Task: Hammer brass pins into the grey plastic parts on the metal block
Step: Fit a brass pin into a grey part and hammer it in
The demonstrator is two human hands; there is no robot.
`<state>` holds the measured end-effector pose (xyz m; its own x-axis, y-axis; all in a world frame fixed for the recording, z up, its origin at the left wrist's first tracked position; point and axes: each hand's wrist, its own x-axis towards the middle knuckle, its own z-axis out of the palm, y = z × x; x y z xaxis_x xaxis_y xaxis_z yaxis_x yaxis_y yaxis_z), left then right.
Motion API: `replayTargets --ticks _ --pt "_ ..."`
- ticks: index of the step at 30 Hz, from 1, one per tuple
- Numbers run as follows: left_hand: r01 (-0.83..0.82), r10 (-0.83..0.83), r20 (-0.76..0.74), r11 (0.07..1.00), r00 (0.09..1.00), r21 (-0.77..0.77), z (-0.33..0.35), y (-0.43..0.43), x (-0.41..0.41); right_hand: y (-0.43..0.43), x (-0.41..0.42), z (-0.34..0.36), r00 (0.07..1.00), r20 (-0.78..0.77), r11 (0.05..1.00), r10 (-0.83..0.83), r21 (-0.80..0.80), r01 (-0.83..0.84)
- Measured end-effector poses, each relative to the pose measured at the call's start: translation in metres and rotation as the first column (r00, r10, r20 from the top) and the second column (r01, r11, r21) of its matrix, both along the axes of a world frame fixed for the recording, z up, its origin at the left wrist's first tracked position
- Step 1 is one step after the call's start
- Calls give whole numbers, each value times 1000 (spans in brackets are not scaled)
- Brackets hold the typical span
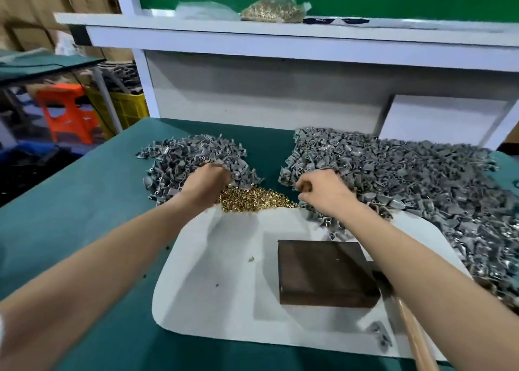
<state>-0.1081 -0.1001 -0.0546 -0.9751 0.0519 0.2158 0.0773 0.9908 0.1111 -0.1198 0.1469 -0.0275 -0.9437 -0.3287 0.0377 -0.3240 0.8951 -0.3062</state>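
Work looks barely begun: the metal block (323, 269), on a white mat (213, 286), shows a bare top with no part on it. At its ten o'clock the left hand (209, 181) digs into a heap of grey plastic parts (193, 153), fingers buried; whether they hold anything cannot be told. At eleven o'clock lie the brass pins (252, 200). At twelve o'clock the right hand (323, 188) sits against the right heap (407, 179), fingers curled narrow, contents too small to tell. The hammer (412, 334) lies unheld at four o'clock.
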Motion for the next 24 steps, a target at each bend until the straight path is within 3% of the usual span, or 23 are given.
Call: replayTargets --ticks 4,6,7,9,11,15,18,21,24 --pt "18 -9 -133 997 991 69 5 -1 5 -7 -7 -4 998 55 987 1 158 -10" --pt "48 10 -183 950 983 308 13 2 8 -9 -8 -5 998 64 982 16 189 -28" --pt "53 28 -160 876 987 479 19 7 11 -9 -8 -4 997 80 981 21 192 -36" --pt "29 -17 -24 584 1000 811 29 20 21 -8 -8 -4 993 112 981 27 190 -48" --pt "-13 -135 57 305 989 952 36 33 33 -6 -7 -4 991 125 983 38 172 -60" --pt "-79 -174 110 174 979 982 36 50 55 -2 -1 -5 989 119 985 86 140 -102" --pt "-180 -211 198 100 957 979 35 54 71 5 -1 -5 996 85 997 34 59 -39" --pt "-261 -295 276 90 915 961 32 62 90 7 -3 -5 998 15 998 -55 -27 55" --pt "-324 -407 314 45 858 945 34 72 109 -8 -8 -2 998 -51 996 -46 -82 41"
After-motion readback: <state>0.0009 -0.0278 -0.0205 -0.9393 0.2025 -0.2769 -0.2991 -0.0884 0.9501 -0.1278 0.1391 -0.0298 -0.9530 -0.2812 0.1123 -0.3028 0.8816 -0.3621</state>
